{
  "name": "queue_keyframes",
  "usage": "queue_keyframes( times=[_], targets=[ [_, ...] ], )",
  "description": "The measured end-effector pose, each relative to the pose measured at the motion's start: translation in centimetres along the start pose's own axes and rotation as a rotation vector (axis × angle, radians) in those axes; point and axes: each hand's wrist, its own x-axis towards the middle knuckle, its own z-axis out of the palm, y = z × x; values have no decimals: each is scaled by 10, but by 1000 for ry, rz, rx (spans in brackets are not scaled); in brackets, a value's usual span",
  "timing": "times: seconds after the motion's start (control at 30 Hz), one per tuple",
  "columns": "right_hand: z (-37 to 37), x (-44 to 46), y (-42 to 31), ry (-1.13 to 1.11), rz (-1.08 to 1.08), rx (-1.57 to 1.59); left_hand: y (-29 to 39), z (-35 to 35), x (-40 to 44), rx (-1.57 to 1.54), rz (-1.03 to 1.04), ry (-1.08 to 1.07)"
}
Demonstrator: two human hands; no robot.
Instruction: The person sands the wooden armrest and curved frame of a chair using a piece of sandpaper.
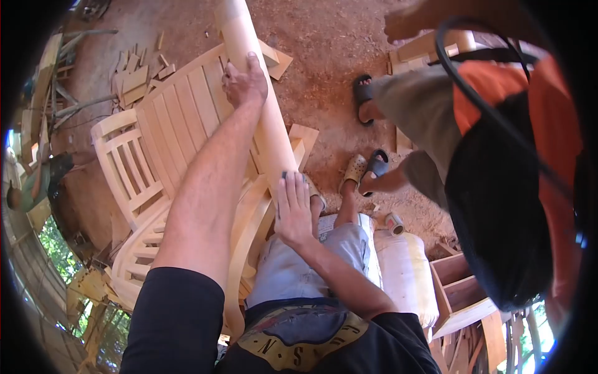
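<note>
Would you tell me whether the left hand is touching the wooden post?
Touching: the head view shows the left hand gripping the wooden post over its edge.

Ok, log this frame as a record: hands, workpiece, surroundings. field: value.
left hand: on the wooden pole, toward its far end
right hand: laid over a small dark piece at the pole's near end; piece mostly hidden, material unclear
workpiece: pale, rounded, slanting beside a slatted wooden seat
co-worker: right side, orange clothing
lower right: small can, stuffed sack, wooden box
floor: reddish, wood offcuts upper left
</note>
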Motion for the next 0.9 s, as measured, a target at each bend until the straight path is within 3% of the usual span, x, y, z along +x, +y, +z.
queue_keyframes(
  times=[0.17,0.2,0.27,0.4,0.53,0.63,0.77,0.9],
  targets=[
    [5,64,13,93,9,142,-2,-1,4,-26,28,-9],
    [-8,78,5,138,-67,30,-5,-2,1,-20,7,-4],
    [15,68,9,180,32,102,2,-3,2,-14,-6,0],
    [-3,-5,2,-107,14,72,1,-3,2,-65,22,3],
    [8,72,11,158,-31,174,4,-4,1,-21,-19,-19],
    [11,80,7,188,20,204,1,-2,1,-16,1,11],
    [2,-9,9,-75,-30,1,3,-1,2,-9,-3,5],
    [2,66,13,99,-17,177,5,-1,1,5,-6,-3]
  ],
)
